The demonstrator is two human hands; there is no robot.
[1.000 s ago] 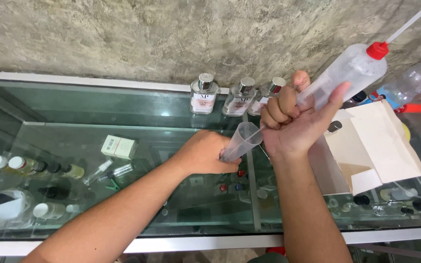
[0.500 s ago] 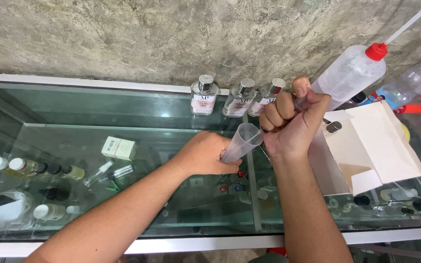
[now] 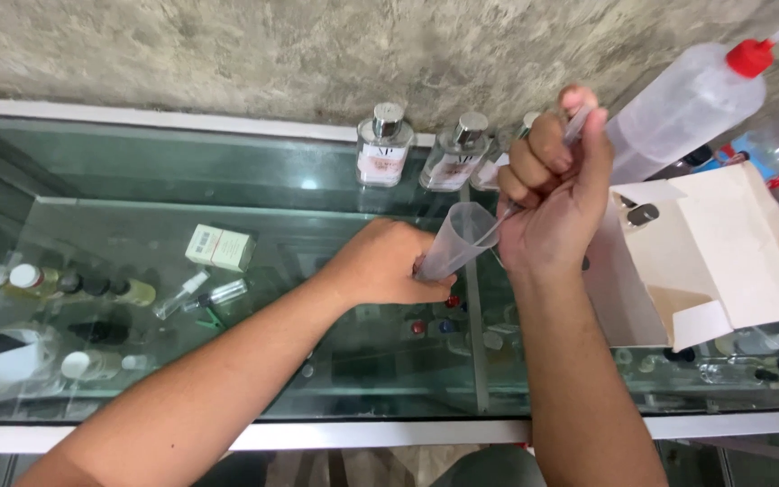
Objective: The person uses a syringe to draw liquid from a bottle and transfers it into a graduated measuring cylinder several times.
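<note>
Squeeze bottle (image 3: 678,108), translucent with a red cap, sits tilted in the right hand (image 3: 556,194), whose grip is closed around its lower body and the thin tube running from it; the tilt and the tube aimed down at the mouth of the clear plastic beaker (image 3: 457,239) suggest liquid is meant to go into it. The left hand (image 3: 385,266) closes its grip around the beaker's base, holding it slanted toward the tube, just above the glass worktop (image 3: 227,180). Just right of the hands lies an open white cardboard box (image 3: 723,243) with its flaps spread. At the far edge, against the rough wall, stand three clear perfume bottles (image 3: 382,149) with silver caps and pale labels. Under the glass, to the left, sit a small cream carton (image 3: 220,247) and several small vials (image 3: 56,284).
</note>
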